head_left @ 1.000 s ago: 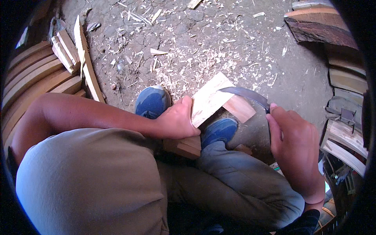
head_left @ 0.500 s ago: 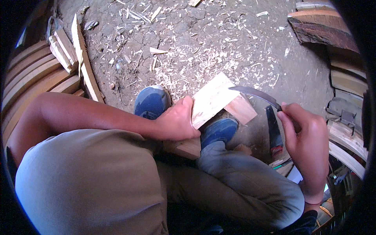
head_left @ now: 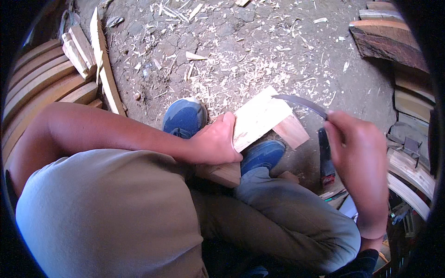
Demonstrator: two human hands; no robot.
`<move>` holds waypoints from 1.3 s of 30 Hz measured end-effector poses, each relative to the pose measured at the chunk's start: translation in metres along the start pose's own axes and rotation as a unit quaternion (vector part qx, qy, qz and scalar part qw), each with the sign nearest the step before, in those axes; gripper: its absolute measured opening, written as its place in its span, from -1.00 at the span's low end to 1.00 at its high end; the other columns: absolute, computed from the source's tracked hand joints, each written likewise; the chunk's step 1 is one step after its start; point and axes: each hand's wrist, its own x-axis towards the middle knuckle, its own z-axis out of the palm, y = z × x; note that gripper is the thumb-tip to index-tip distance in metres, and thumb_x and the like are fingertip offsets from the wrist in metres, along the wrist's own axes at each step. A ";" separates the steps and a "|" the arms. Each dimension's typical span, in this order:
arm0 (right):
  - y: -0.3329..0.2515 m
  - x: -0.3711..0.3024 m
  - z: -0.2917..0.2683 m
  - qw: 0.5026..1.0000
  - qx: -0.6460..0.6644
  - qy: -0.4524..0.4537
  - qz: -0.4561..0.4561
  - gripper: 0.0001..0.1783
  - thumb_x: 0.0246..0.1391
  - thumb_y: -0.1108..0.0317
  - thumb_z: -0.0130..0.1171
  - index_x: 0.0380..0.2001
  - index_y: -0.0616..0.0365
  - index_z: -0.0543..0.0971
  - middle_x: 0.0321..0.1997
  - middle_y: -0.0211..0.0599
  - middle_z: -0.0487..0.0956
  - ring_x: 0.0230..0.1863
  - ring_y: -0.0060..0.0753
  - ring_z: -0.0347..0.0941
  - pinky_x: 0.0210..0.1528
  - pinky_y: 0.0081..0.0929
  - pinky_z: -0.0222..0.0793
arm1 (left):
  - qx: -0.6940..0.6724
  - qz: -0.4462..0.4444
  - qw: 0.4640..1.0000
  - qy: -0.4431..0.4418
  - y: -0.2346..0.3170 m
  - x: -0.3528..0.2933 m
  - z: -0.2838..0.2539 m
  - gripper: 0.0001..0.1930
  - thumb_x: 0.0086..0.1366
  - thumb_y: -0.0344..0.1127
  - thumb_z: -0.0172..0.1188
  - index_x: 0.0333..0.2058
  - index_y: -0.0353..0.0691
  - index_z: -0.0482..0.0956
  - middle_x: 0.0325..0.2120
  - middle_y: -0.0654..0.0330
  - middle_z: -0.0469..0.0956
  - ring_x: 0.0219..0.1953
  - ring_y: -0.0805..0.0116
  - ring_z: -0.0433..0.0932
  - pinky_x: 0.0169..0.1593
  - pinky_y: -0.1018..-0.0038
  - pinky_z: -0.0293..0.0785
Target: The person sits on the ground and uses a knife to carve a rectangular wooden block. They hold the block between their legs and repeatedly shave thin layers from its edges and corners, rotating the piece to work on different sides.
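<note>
My left hand (head_left: 216,140) is closed round the near left edge of a pale wooden block (head_left: 262,117), which is held tilted above the floor. In my right hand (head_left: 357,143) is a curved-bladed knife (head_left: 303,103), like a small sickle. Its blade points left and its tip lies at the block's far corner; whether it touches the wood I cannot tell. The knife's handle is mostly hidden by my fingers. Under the block sits a second wood piece (head_left: 293,131), and another wooden block (head_left: 223,174) shows below my left hand.
Wood shavings (head_left: 232,65) litter the dirt floor. Stacked boards (head_left: 41,78) stand at the left, with a long jagged wood strip (head_left: 105,69) beside them. More timber (head_left: 389,44) is piled at the right. A dark flat tool (head_left: 326,160) lies near my right hand.
The block now shows more of its broad face. The knife and my right hand have shifted slightly, with the blade still at the block's far end. The whole view has moved a little.
</note>
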 end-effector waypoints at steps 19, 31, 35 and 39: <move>0.007 0.075 0.015 0.992 -0.038 -0.119 -0.034 -0.90 0.13 0.40 0.22 -0.40 0.18 0.66 -0.40 0.11 0.62 -0.25 0.24 0.60 -0.17 0.07 0.49 | -0.007 -0.019 0.999 -0.028 -0.001 -0.001 -0.009 -0.21 -0.04 -0.14 0.51 0.04 -0.40 0.23 0.03 -0.34 0.41 0.14 -0.28 0.48 0.20 0.11 0.46; -0.006 0.080 0.007 0.989 -0.068 -0.124 -0.035 -0.90 0.12 0.42 0.22 -0.42 0.23 0.61 -0.46 0.09 0.56 -0.29 0.20 0.56 -0.21 0.05 0.42 | -0.029 -0.039 0.998 -0.045 0.000 -0.004 -0.012 -0.23 -0.06 -0.18 0.53 0.00 -0.36 0.24 -0.01 -0.35 0.44 0.12 -0.33 0.48 0.16 0.05 0.47; -0.003 0.079 0.006 0.989 -0.042 -0.134 -0.036 -0.88 0.13 0.41 0.18 -0.45 0.23 0.59 -0.42 0.09 0.57 -0.23 0.17 0.56 -0.16 0.04 0.42 | -0.034 -0.033 0.998 -0.039 0.001 -0.001 -0.014 -0.24 -0.06 -0.19 0.53 0.00 -0.37 0.24 0.00 -0.35 0.43 0.13 -0.32 0.49 0.16 0.05 0.47; 0.001 0.091 0.000 0.991 -0.044 -0.101 -0.071 -0.88 0.13 0.41 0.19 -0.45 0.22 0.60 -0.40 0.09 0.58 -0.21 0.16 0.56 -0.13 0.00 0.43 | -0.033 -0.027 0.998 -0.041 -0.002 0.003 -0.015 -0.25 -0.06 -0.20 0.52 -0.01 -0.37 0.24 0.00 -0.35 0.43 0.12 -0.32 0.49 0.16 0.05 0.47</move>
